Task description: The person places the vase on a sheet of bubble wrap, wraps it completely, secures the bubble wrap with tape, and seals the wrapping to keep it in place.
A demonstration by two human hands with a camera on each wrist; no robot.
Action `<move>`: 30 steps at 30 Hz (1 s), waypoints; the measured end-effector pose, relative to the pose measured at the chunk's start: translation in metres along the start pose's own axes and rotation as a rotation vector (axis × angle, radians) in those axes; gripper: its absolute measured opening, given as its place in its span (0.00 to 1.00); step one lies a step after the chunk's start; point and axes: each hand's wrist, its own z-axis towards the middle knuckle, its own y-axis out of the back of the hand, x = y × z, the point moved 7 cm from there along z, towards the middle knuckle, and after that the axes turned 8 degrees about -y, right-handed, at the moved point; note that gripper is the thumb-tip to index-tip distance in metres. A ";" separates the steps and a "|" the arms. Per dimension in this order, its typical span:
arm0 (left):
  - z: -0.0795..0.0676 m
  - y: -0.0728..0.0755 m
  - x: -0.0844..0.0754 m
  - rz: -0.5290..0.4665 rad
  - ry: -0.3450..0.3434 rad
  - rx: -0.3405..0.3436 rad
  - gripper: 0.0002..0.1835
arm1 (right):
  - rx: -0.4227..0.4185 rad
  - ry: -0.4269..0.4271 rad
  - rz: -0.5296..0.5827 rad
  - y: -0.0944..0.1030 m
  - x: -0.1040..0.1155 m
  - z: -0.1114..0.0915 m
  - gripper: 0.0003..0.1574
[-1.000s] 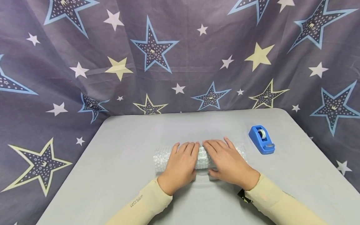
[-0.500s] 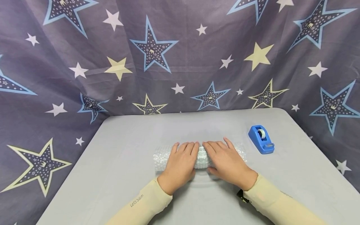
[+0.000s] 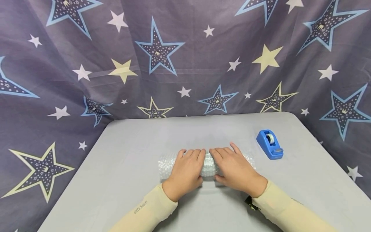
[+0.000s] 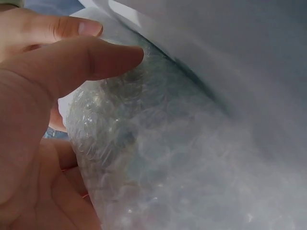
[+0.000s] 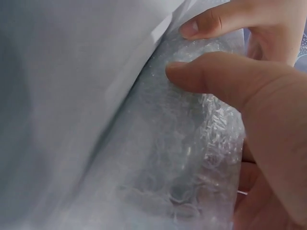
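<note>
A roll of clear bubble wrap lies crosswise on the grey table, its ends showing past both hands. My left hand grips it left of the middle, fingers over the top and thumb on the near side. Just to the right, my right hand holds it the same way, the two sets of fingertips close together. In the left wrist view the thumb presses the bubble wrap while the other fingers curve behind it. The right wrist view shows the bubble wrap between thumb and fingers too. Whatever lies inside the roll is hidden.
A blue tape dispenser with a roll of tape stands on the table to the right of the hands. Behind the table hangs a dark curtain printed with stars.
The fingertips of both hands have shifted slightly toward the near side, with the bubble wrap roll turning a little under them. The tape dispenser stays put.
</note>
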 end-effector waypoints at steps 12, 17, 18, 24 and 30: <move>-0.003 0.007 -0.003 -0.028 -0.033 0.014 0.46 | 0.056 -0.002 0.042 0.005 0.001 -0.001 0.56; -0.003 0.007 -0.004 -0.054 -0.044 0.040 0.47 | 0.077 0.009 0.059 0.006 0.001 -0.002 0.55; -0.004 0.006 -0.004 -0.059 -0.046 0.047 0.47 | 0.080 0.013 0.063 0.006 0.001 -0.002 0.55; -0.005 0.007 -0.005 -0.084 -0.054 0.085 0.48 | 0.090 0.041 0.085 0.008 0.001 -0.003 0.55; -0.005 0.007 -0.005 -0.092 -0.053 0.076 0.48 | 0.086 0.038 0.073 0.008 0.000 -0.003 0.57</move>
